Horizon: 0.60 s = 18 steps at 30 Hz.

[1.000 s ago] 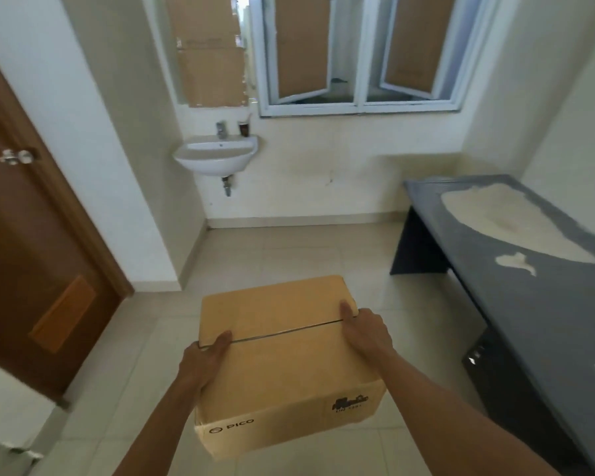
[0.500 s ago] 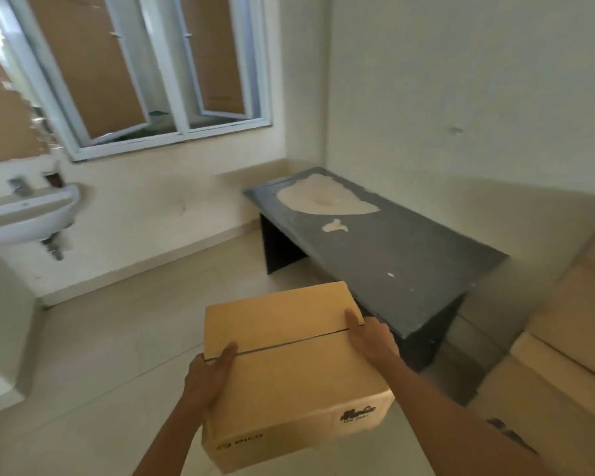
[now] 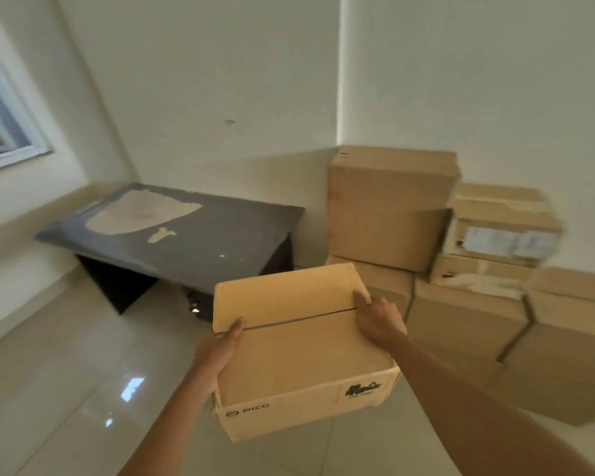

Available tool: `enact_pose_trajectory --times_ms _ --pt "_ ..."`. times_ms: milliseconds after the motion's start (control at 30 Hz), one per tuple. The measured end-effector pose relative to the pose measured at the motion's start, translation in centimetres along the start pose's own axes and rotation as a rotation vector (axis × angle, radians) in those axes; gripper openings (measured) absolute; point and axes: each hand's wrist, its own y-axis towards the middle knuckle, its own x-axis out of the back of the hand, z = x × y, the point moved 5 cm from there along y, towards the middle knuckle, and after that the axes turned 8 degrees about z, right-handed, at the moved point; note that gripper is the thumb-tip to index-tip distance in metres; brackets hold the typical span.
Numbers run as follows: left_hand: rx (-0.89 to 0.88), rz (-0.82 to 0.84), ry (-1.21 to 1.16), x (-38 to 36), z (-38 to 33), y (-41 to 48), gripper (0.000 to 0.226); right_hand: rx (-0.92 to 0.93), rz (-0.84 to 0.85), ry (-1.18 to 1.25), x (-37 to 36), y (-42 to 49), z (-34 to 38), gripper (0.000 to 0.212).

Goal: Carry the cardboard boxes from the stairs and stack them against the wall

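box in hand: tan rectangular cardboard box (image 3: pixel 299 355), flaps closed, seam across top, black print on near side, held off the floor (image 3: pixel 66 389), gripped at both sides by left hand (image 3: pixel 220 345) and right hand (image 3: pixel 378 321) | stack: pile of brown cardboard boxes (image 3: pixel 468 321), layered against white wall (image 3: pixel 495 97), just beyond it to the right

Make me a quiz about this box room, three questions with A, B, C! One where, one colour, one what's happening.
1. Where are the stacked boxes? A) against the wall, right of the dark table B) on the table C) on a shelf
2. What colour is that table's top? A) red B) dark grey with a pale patch C) green
3. The carried box is: A) on the floor B) held by the left hand and right hand C) on the table

Answers: 1A, the pile stands at the wall beside the table. 2B, its top is dark grey. 3B, a hand grips each side.
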Motion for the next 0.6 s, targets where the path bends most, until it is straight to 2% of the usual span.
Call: enact_pose_trajectory --times_ms 200,400,600 --pt "-0.077 0.147 0.083 -14.2 -4.0 -1.9 0.053 -0.097 -0.1 0.089 10.6 -0.4 -11.4 0.072" --pt "-0.065 0.265 0.083 -29.7 -5.7 -5.4 0.055 -0.163 -0.172 0.105 21.2 -0.4 -23.5 0.068" --pt "-0.069 0.301 0.092 -41.4 -7.3 -8.1 0.061 -0.217 -0.198 0.113 29.5 0.6 -32.2 0.067"
